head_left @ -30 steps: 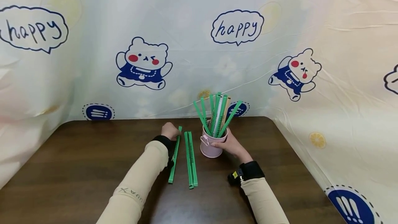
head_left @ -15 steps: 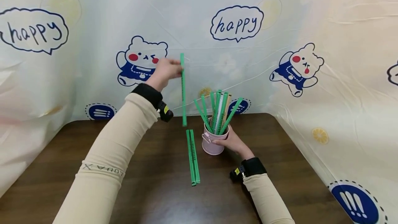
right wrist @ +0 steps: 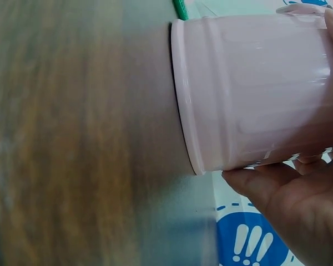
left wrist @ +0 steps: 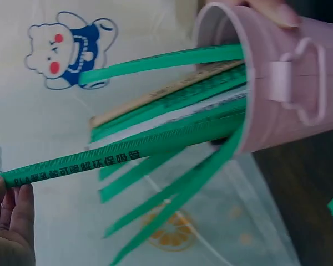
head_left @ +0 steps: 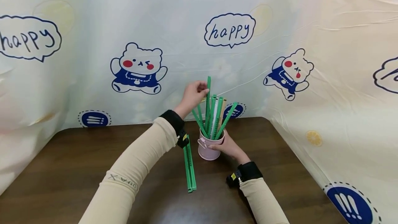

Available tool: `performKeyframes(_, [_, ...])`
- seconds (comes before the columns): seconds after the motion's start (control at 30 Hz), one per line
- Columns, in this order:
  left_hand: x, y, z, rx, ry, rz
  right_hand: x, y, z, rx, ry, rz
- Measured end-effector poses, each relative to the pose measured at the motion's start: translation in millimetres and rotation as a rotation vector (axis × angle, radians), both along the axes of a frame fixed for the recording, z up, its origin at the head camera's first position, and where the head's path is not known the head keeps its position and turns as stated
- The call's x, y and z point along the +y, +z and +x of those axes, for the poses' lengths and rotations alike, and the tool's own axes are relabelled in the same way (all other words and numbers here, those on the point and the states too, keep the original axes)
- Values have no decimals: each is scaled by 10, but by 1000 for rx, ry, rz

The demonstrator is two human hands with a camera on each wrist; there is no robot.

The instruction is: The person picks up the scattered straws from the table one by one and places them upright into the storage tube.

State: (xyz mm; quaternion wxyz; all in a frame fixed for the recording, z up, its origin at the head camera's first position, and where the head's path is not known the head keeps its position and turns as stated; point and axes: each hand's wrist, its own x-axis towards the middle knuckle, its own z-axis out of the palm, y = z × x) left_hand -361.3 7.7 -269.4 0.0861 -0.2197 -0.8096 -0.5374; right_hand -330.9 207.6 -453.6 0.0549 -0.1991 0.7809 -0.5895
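Note:
My left hand (head_left: 192, 96) pinches a green-wrapped drinking straw (left wrist: 77, 167) near its top end, with dark printing along the wrapper. The lower end of that straw is inside the pink bucket (head_left: 209, 152), among several other wrapped straws (head_left: 228, 117), mostly green, plus one white and one tan. Around the bucket's right side curls my right hand (head_left: 229, 145), its thumb across the front; the right wrist view shows the fingers (right wrist: 277, 191) against the bucket wall. The bucket stands upright on the table.
A few green-wrapped straws (head_left: 189, 168) lie side by side on the brown table (head_left: 93, 168), left of the bucket and partly under my left wrist. A printed cloth (head_left: 186, 16) with cartoon bears hangs behind the table and along its sides.
My left hand picked up a green straw from the table, raised it, then moved right and lowered its end into the bucket. My right hand has stayed on the bucket.

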Motion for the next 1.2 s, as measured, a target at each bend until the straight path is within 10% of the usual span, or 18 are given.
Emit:
performKeyframes(0.83, [51, -452, 9, -74, 65, -280, -32, -29, 45, -20, -12, 3])
performKeyframes(1.2, [-355, 30, -13, -22, 161, -45, -26, -4, 16, 16, -4, -7])
